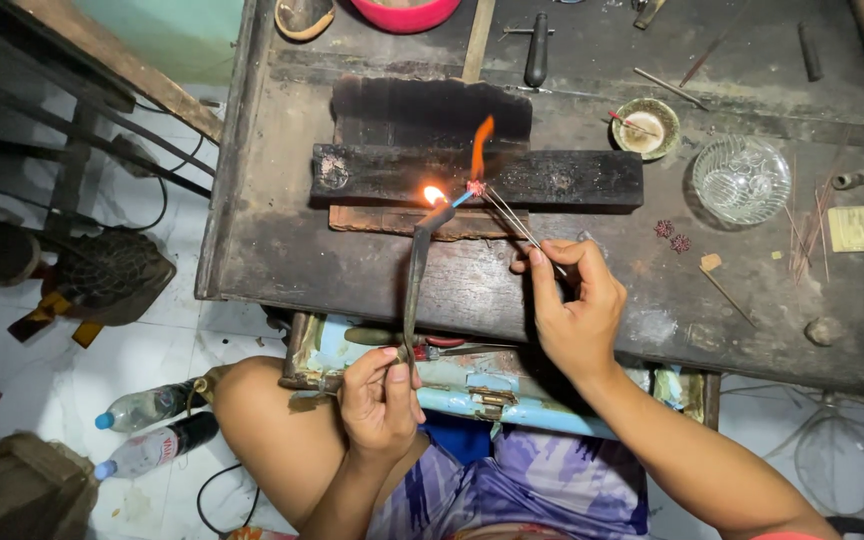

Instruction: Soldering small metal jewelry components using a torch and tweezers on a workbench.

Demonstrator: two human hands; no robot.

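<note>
Left hand (380,392) aims torch (417,275) upward toward charred block (562,178).

Arms: bare to above the elbow; no sleeves are seen.
Left hand (380,392): no rings, no glove.
Right hand (574,305): likewise ungloved.
Clothing: purple, white-streaked patterned cloth garment (542,490) is worn over the lap.
Knee: left uncovered.

Bench: dark scarred wooden workbench (372,270)
On it: charred block (562,178), cut-glass bowl (741,180), small dish (646,128), pink bowl (405,13)
</note>
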